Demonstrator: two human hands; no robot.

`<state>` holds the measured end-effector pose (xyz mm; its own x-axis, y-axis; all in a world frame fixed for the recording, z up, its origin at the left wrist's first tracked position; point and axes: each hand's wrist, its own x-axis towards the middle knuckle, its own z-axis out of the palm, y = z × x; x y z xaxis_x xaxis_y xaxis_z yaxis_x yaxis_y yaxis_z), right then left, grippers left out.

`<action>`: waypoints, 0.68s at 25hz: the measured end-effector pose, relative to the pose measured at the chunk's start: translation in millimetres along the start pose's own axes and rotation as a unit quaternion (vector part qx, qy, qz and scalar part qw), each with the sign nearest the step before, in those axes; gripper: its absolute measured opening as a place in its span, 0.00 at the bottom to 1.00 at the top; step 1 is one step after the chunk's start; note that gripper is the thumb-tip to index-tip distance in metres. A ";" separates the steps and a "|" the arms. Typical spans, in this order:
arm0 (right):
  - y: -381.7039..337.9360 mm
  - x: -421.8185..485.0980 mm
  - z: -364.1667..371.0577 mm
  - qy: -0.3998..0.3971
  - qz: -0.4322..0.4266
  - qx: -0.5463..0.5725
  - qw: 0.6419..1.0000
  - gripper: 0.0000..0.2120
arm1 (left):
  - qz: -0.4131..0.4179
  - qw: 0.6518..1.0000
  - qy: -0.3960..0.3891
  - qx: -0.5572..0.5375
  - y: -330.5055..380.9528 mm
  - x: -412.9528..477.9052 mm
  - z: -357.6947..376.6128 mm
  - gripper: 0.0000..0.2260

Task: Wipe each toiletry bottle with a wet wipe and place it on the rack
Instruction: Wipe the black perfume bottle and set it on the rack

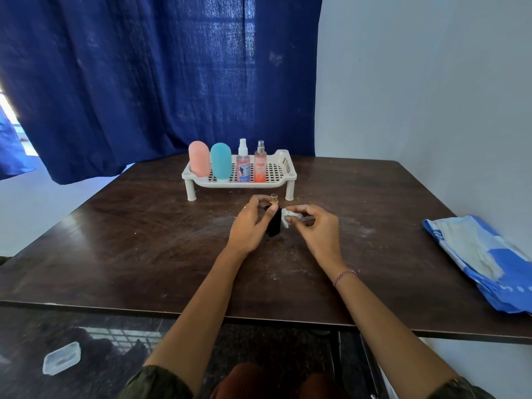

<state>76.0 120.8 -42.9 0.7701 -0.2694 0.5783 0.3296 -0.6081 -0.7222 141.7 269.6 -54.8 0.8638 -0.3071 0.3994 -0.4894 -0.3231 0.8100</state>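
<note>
Overall: bright, even daylight, cool tint.
Source: window behind blue curtain (144,82), upper centre; grid glows thru fabric; blown-out strip at far left edge.
Glare: pale sheen on table (144,240) top; window grid mirrored on floor (121,338), lower left.
Shadows: soft, faint.
Focus: centre sharp; black bottle (273,223) w/o surface detail.
Distortion: wide-angle bend twd edges, table edges bowed.

A black bottle (274,223) with a gold cap stands upright just near of the white slotted rack (276,184), a crumpled white wet wipe (289,216) against its right side. Upright on the rack, left to right: pink bottle (199,158), teal bottle (220,161), white-capped spray bottle (243,167), silver-capped spray bottle (260,167).
</note>
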 end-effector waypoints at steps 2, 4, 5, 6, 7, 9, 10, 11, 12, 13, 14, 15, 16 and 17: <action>0.7 0.4 -0.3 0.005 0.000 0.003 1.000 0.09 | -0.004 1.000 0.010 -0.006 -1.4 0.0 -1.0 0.11; 1.9 0.8 -0.6 0.005 0.000 0.004 1.000 0.09 | 0.000 1.000 0.020 0.003 -1.2 -0.9 -2.3 0.11; 2.5 1.0 -0.7 0.005 0.001 0.004 1.000 0.09 | 0.007 1.000 0.023 0.005 -0.1 -1.7 -3.3 0.12; 3.0 1.1 -0.9 0.005 0.002 0.003 1.000 0.10 | 0.014 1.000 0.024 0.006 0.7 -2.2 -4.1 0.12; 3.5 1.1 -1.2 0.007 0.002 0.002 1.000 0.10 | 0.021 1.000 0.021 0.006 1.3 -2.7 -4.6 0.14; 4.9 1.6 -1.5 0.015 0.003 0.004 1.000 0.10 | 0.022 1.000 0.017 0.003 1.7 -3.3 -4.9 0.15; 5.4 1.6 -1.7 0.018 0.003 0.007 1.000 0.10 | 0.020 1.000 0.021 0.000 1.8 -3.5 -4.8 0.14; 5.8 1.8 -1.8 0.020 0.005 0.008 1.000 0.10 | 0.020 0.999 0.030 -0.005 1.5 -3.3 -5.1 0.13; 5.7 1.9 -1.7 0.020 0.007 0.010 1.000 0.10 | 0.021 0.999 0.040 -0.012 0.6 -2.6 -5.5 0.13; 5.5 2.0 -1.7 0.019 0.010 0.015 1.000 0.11 | 0.021 0.998 0.051 -0.021 0.0 -1.7 -6.4 0.12; 4.6 1.8 -1.9 0.018 0.013 0.024 0.999 0.12 | 0.016 0.997 0.061 -0.035 -1.2 -0.4 -7.2 0.11; 3.0 1.1 -2.0 0.017 0.012 0.034 0.999 0.13 | 0.007 0.996 0.069 -0.061 -0.6 0.5 -7.7 0.11; 1.2 0.4 -2.0 0.016 0.002 0.039 0.999 0.13 | -0.006 0.992 0.076 -0.097 -0.5 1.6 -8.0 0.10; -0.7 -0.5 -1.7 0.011 -0.020 0.039 0.999 0.14 | -0.023 0.986 0.080 -0.143 0.3 2.4 -8.0 0.09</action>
<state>74.5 120.1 -42.0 0.7433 -0.2637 0.6147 0.4013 -0.5594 -0.7253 144.6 275.9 -50.2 0.9033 -0.1464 0.4032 -0.4150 -0.0604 0.9078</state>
